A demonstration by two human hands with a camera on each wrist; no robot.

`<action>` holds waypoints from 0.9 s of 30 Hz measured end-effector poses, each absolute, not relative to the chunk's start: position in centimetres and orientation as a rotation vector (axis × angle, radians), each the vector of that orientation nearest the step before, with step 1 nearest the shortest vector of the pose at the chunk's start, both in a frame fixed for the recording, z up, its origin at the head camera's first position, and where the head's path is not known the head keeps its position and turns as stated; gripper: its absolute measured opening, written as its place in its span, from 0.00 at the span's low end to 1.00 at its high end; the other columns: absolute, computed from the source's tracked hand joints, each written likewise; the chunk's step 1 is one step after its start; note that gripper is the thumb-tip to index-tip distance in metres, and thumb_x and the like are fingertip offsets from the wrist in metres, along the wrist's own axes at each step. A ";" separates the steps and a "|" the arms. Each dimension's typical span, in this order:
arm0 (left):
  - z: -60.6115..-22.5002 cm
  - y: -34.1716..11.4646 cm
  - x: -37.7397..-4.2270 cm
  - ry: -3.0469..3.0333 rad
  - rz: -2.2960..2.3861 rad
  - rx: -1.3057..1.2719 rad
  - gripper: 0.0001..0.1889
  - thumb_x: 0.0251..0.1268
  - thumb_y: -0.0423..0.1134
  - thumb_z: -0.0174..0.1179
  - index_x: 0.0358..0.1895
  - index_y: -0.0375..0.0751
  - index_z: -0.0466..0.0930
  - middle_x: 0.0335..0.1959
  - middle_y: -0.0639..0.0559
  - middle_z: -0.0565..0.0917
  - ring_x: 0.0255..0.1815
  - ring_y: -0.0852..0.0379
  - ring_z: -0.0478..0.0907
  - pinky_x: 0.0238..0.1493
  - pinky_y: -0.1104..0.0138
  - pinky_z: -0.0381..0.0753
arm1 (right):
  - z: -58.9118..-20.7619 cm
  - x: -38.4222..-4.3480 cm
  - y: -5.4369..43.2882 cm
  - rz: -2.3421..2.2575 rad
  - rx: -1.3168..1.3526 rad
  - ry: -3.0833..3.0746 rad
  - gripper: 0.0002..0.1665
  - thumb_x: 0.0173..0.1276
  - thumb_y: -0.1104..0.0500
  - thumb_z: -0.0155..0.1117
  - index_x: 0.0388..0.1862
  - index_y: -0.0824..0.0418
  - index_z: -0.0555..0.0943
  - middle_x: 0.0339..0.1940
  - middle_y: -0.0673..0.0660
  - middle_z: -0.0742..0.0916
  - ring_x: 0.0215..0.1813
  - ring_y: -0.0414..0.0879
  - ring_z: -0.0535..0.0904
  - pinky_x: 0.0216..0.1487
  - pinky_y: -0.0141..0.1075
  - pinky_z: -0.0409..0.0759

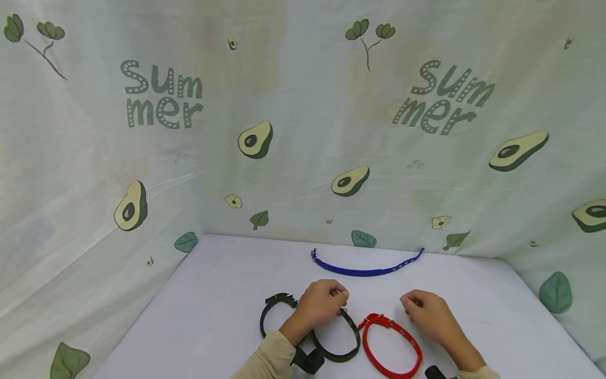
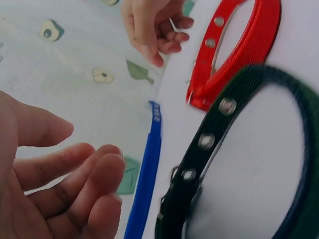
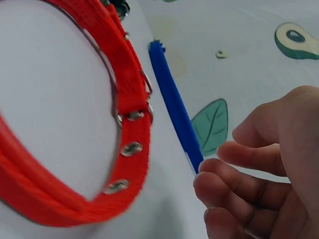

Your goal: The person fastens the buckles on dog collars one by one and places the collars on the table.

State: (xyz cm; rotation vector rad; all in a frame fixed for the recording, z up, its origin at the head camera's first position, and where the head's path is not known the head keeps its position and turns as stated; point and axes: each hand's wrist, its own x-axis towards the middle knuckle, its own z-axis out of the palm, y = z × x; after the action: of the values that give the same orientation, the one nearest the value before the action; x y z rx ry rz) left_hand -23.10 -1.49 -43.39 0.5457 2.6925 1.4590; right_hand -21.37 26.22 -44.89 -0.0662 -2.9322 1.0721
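My left hand (image 1: 323, 303) hovers over the top of a dark green collar (image 1: 337, 358) fastened into a loop. In the left wrist view its fingers (image 2: 102, 174) are loosely bent, with nothing between them and the thumb. A red collar (image 1: 392, 372), also buckled into a loop with metal eyelets, lies between the hands. Just right of it is my right hand (image 1: 430, 315), its fingers (image 3: 234, 181) relaxed and holding nothing. Farther back, a blue collar (image 1: 362, 272) lies unfastened in a shallow curve. A second dark collar loop (image 1: 263, 320) sits at the left, partly hidden by my left forearm.
The collars lie on a white tabletop (image 1: 208, 305). A pale cloth (image 1: 293, 95) printed with avocados, leaves and lettering hangs behind the table and along its sides. Black wrist devices (image 1: 309, 361) show at both wrists.
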 end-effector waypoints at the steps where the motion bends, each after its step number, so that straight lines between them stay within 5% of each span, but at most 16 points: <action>1: -43.3 -1.8 -23.5 2.701 1.443 0.557 0.06 0.70 0.43 0.62 0.38 0.48 0.87 0.24 0.64 0.83 0.22 0.66 0.77 0.24 0.68 0.74 | -44.8 -21.8 26.3 1.067 -0.057 -2.926 0.15 0.74 0.56 0.60 0.50 0.66 0.84 0.26 0.51 0.82 0.29 0.45 0.76 0.30 0.38 0.75; 8: -43.2 -4.1 -26.7 2.734 1.313 0.629 0.08 0.71 0.43 0.61 0.43 0.44 0.86 0.29 0.56 0.85 0.24 0.65 0.80 0.26 0.67 0.77 | -44.5 -24.4 27.8 1.135 -0.166 -2.888 0.26 0.75 0.54 0.56 0.64 0.70 0.74 0.32 0.57 0.85 0.30 0.46 0.79 0.30 0.39 0.77; 20: -43.9 -4.0 -29.4 2.968 0.898 0.568 0.10 0.69 0.47 0.61 0.42 0.49 0.89 0.33 0.60 0.85 0.30 0.64 0.77 0.30 0.66 0.76 | -46.1 -26.9 29.4 1.195 -0.217 -2.892 0.25 0.74 0.54 0.54 0.63 0.69 0.76 0.27 0.56 0.82 0.29 0.48 0.77 0.29 0.39 0.76; 27: -43.5 -3.8 -30.8 3.135 0.644 0.640 0.09 0.68 0.45 0.62 0.42 0.48 0.89 0.35 0.59 0.86 0.32 0.62 0.79 0.33 0.65 0.78 | -46.3 -29.1 29.2 1.194 -0.232 -2.871 0.27 0.73 0.53 0.54 0.64 0.69 0.75 0.38 0.62 0.85 0.35 0.49 0.79 0.32 0.39 0.76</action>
State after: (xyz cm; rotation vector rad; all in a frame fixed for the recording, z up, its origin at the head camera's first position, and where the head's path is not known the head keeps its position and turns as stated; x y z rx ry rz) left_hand -30.83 -3.81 -43.52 0.6401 3.1350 0.6439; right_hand -29.06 29.21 -46.33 -0.2317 -2.8708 1.1944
